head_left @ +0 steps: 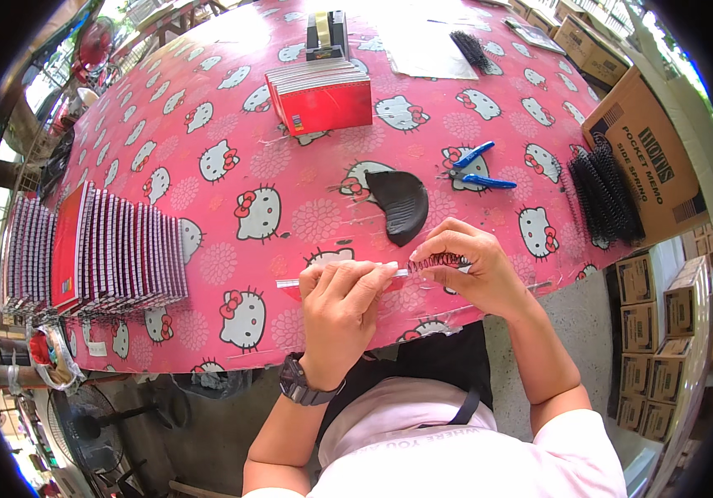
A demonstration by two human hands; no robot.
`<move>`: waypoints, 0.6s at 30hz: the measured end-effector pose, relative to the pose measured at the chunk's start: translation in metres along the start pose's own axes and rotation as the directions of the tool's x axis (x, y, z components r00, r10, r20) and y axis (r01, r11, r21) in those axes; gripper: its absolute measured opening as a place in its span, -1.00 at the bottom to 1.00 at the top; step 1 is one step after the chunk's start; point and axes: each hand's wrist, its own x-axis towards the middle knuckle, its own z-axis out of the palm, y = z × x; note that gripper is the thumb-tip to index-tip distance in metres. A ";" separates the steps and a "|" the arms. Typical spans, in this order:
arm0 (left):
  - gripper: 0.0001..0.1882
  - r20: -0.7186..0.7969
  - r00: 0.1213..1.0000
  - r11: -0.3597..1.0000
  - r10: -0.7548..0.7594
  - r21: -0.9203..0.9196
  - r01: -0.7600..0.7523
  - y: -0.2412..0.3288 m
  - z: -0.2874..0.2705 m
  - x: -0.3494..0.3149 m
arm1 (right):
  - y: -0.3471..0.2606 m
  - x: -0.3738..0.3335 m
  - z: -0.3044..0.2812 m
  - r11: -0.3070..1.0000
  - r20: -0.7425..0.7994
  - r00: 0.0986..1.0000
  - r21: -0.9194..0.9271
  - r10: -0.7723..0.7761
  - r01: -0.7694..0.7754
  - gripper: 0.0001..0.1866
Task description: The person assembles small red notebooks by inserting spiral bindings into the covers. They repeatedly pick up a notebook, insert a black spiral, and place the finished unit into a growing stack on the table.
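My left hand (340,303), with a black watch on its wrist, is closed on a small notebook (288,284) at the table's near edge. White page edges and a bit of red cover show; the hand hides most of it. Just to the right, my right hand (477,270) pinches a dark spiral binding coil (449,260), whose left end meets the notebook's edge. Whether it is threaded into the holes is too small to tell. Beyond my hands lies a curved black pad (402,206), and blue-handled pliers (489,181) rest farther right.
Spiral-bound notebooks (124,249) stand in rows at the left. Red-covered booklets (323,106) are stacked at the back, before a tape dispenser (327,37). Black coils (605,199) lean by a cardboard box (647,158) at the right; more coils (472,51) lie far back.
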 end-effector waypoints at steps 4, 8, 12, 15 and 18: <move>-0.77 -0.007 1.000 1.000 0.001 -0.011 -0.001 0.000 0.001 0.001 | 0.001 0.002 0.000 1.000 0.102 0.995 0.014 -0.020 0.018 -0.81; -0.76 0.008 1.000 1.000 0.012 -0.018 -0.012 -0.001 0.000 0.000 | 0.005 0.002 -0.004 0.999 0.221 0.975 -0.016 -0.025 0.030 -0.81; -0.77 0.010 1.000 1.000 0.008 -0.025 -0.008 -0.001 -0.001 -0.001 | 0.001 0.002 -0.007 0.987 0.275 0.956 0.086 0.106 -0.135 -0.76; -0.79 0.017 1.000 1.000 -0.019 -0.016 0.019 0.001 -0.002 -0.001 | 0.002 0.003 -0.008 0.999 0.219 0.976 0.033 0.004 -0.012 -0.72; -0.81 0.019 0.998 0.999 -0.053 -0.011 0.053 0.004 -0.002 0.001 | 0.006 0.001 -0.007 0.993 0.181 0.978 -0.031 -0.103 0.110 -0.71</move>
